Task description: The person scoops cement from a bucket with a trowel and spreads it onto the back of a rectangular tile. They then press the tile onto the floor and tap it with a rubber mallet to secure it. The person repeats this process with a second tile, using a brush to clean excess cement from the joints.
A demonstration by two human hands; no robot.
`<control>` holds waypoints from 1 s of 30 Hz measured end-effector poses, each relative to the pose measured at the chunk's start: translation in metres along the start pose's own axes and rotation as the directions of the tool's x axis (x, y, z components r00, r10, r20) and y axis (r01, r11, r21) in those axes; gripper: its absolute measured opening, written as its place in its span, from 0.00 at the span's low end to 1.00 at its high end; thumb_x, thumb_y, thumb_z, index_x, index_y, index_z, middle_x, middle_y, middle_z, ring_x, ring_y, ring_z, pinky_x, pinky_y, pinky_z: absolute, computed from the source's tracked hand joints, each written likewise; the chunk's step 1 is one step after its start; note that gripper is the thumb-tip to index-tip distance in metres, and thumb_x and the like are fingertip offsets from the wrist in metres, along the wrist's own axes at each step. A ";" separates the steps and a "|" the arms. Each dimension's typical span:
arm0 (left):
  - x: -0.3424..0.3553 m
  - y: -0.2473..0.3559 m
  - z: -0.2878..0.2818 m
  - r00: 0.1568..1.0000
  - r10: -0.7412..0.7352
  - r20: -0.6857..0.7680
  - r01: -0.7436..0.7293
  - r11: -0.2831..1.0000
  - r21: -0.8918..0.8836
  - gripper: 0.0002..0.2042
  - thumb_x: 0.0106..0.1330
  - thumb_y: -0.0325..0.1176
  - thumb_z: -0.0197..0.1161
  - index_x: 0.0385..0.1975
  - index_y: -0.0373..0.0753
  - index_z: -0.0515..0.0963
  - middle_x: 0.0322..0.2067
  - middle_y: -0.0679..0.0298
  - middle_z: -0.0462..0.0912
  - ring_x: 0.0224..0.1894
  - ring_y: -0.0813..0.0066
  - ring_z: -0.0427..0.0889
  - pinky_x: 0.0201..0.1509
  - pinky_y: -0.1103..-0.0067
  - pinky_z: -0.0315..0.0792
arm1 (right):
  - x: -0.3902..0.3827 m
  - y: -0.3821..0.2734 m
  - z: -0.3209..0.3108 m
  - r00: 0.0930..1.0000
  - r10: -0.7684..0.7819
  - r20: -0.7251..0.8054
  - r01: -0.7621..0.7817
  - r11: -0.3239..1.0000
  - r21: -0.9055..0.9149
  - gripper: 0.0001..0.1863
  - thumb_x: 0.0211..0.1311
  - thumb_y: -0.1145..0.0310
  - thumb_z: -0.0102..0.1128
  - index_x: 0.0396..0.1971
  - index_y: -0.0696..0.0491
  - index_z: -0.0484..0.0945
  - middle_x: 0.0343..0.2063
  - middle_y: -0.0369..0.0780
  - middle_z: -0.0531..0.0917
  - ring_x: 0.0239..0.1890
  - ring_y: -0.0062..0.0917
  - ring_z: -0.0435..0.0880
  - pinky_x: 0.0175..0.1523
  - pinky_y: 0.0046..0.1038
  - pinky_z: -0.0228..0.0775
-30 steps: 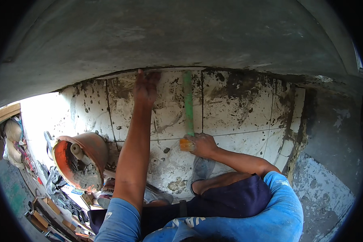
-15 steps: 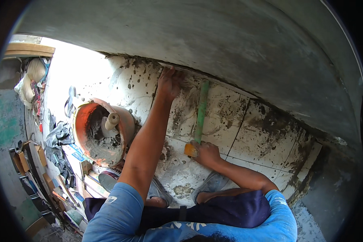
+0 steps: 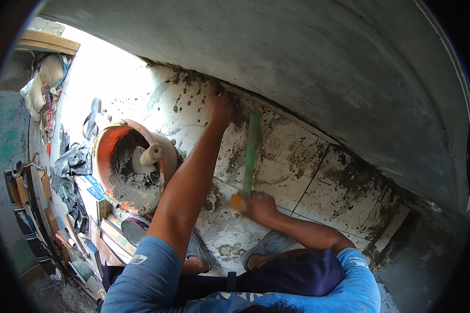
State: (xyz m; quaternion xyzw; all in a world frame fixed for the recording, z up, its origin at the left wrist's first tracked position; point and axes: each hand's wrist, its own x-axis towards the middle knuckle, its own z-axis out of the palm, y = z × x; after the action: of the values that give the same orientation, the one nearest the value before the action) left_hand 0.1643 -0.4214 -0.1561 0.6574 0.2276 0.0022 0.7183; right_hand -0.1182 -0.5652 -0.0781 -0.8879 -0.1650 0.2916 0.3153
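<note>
My left hand [image 3: 220, 102] is at the foot of the grey wall, its fingers bent and in shadow. Beside it, a narrow pale strip [image 3: 297, 123] runs along the wall's base. What the fingertips grip, if anything, is hidden. My right hand [image 3: 260, 205] is closed, nearer to me, around the close end of a long green bar [image 3: 251, 151]. That bar points away toward the wall, over the mortar-stained tiles. A yellow-orange block [image 3: 238, 202] sticks out on the hand's left, smeared by motion; I cannot tell whether it belongs to the bar.
An orange bucket [image 3: 168, 151] of wet mortar stands left of my left arm, with a wooden-handled trowel [image 3: 152, 154] in it. Further left lie tools, wood pieces and black plastic [image 3: 72, 160]. The grey wall [image 3: 297, 57] rises ahead. My feet are on the tiles [image 3: 303, 172].
The view has shifted slightly. The far end of the green bar has swung left, and my right hand with the yellow-orange block has moved left. My left hand stays by the wall, its fingers more bent.
</note>
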 end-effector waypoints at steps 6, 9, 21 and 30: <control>0.008 -0.009 -0.009 0.996 0.079 0.047 -0.086 0.985 0.152 0.21 0.58 0.32 0.62 0.51 0.31 0.75 0.49 0.51 0.81 0.49 0.60 0.81 0.54 0.71 0.71 | 0.009 -0.007 0.000 0.990 0.024 0.139 -0.004 0.990 -0.140 0.34 0.49 0.55 0.69 0.59 0.45 0.72 0.31 0.45 0.83 0.36 0.38 0.85 0.41 0.39 0.77; 0.012 0.002 -0.017 0.983 0.039 0.181 -0.078 0.974 0.213 0.21 0.58 0.31 0.63 0.51 0.30 0.75 0.48 0.53 0.82 0.48 0.63 0.81 0.53 0.73 0.72 | 0.036 0.000 -0.012 0.999 0.007 0.045 -0.003 0.996 -0.084 0.35 0.49 0.53 0.70 0.58 0.47 0.72 0.33 0.45 0.83 0.37 0.40 0.85 0.41 0.40 0.77; -0.023 0.052 -0.003 0.957 0.081 0.279 -0.206 0.868 0.453 0.20 0.61 0.27 0.59 0.53 0.31 0.72 0.49 0.56 0.79 0.49 0.67 0.79 0.52 0.75 0.72 | 0.026 -0.012 0.001 0.991 0.045 0.129 -0.039 0.998 -0.053 0.37 0.47 0.52 0.71 0.59 0.48 0.71 0.34 0.46 0.84 0.38 0.41 0.85 0.42 0.41 0.76; -0.088 0.026 0.047 0.744 -0.570 0.350 0.659 0.714 -0.237 0.19 0.68 0.30 0.53 0.58 0.33 0.64 0.45 0.50 0.79 0.47 0.51 0.79 0.48 0.61 0.75 | -0.028 0.013 -0.013 0.975 0.216 0.050 -0.216 0.976 -0.012 0.35 0.47 0.59 0.68 0.60 0.46 0.69 0.36 0.46 0.83 0.40 0.40 0.84 0.44 0.41 0.74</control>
State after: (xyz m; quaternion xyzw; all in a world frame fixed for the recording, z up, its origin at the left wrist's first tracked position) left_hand 0.1081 -0.4891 -0.1016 0.4010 0.3375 -0.2818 0.8037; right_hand -0.1303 -0.5942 -0.0663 -0.8938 -0.0763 0.3462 0.2746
